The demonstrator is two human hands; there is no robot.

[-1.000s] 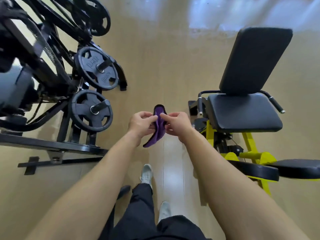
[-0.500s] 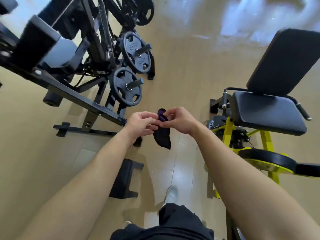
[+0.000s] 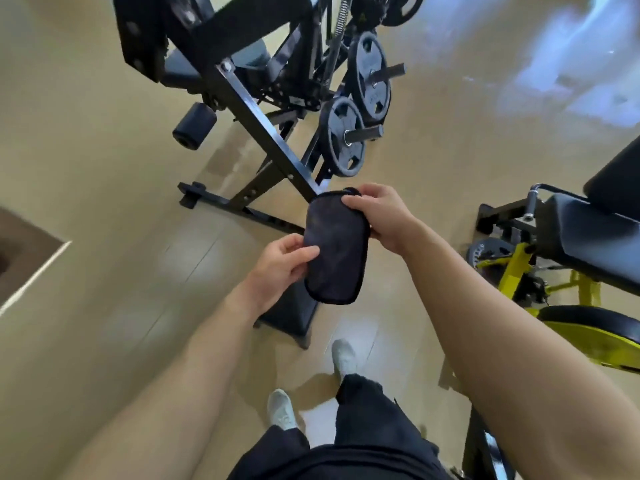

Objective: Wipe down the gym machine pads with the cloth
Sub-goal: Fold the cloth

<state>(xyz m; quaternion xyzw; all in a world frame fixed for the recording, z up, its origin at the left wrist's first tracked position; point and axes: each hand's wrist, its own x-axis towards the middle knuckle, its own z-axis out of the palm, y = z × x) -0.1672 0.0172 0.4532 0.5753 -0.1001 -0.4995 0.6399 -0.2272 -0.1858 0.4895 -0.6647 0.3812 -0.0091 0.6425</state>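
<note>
Head view gave us first the beige floor (image 3: 104, 168), wide and shiny, and on it two machines. At the top stood the black machine (image 3: 256, 119) with its slanted frame, two weight plates (image 3: 343, 136) on pegs at its right side and a round roller pad (image 3: 194, 126) at its left. At the right edge we saw the yellow machine (image 3: 512, 271), with a dark seat pad (image 3: 588, 237) and, above it, a part of the back pad (image 3: 616, 181).

Between the two machines, in the air in front of the body and touching no pad, was the cloth (image 3: 334, 247). It was dark and opened flat into a long shape with rounded corners and a stitched border. The left hand (image 3: 277, 268) pinched its left edge, with the thumb on top. The right hand (image 3: 384, 216) gripped the upper right corner, its fingers (image 3: 372, 191) curled over the border. So both hands were grasping the cloth and neither was free.

We judged the cloth to be light and soft, with no stiffness of its own; it lay flat only because two hands stretched it. It should not slip much and cannot break. For wiping we thought it better to spread it under one palm and catch an edge with the thumb, so that it does not bunch on the pad cover. The wiping itself, we judged, was not yet begun.
</note>
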